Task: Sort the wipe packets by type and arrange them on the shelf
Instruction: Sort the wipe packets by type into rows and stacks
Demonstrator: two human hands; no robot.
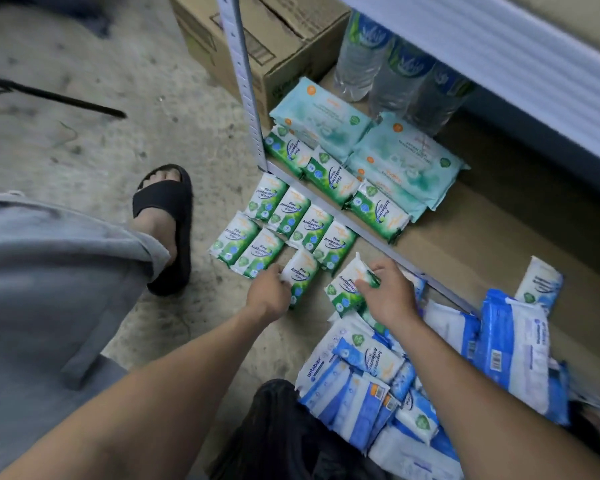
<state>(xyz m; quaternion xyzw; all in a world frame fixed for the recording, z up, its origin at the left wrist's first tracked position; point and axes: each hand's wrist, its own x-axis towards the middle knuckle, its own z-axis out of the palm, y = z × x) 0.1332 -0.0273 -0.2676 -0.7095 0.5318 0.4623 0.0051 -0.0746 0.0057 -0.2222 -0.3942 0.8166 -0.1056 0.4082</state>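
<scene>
Floor: bare grey concrete, stained and mottled, spreading left of and beyond the left hand; a thin black rod crosses it far to the upper left. Beyond both hands a perforated grey metal upright rises, with a closed cardboard box behind it and three clear water bottles standing on the brown shelf board past the right hand. A ribbed white panel overhangs the far right; light dim, even.

Right of the shelf post, water bottles lose their tops behind the upper shelf; well below the post, the blue packet pile runs off frame.
</scene>
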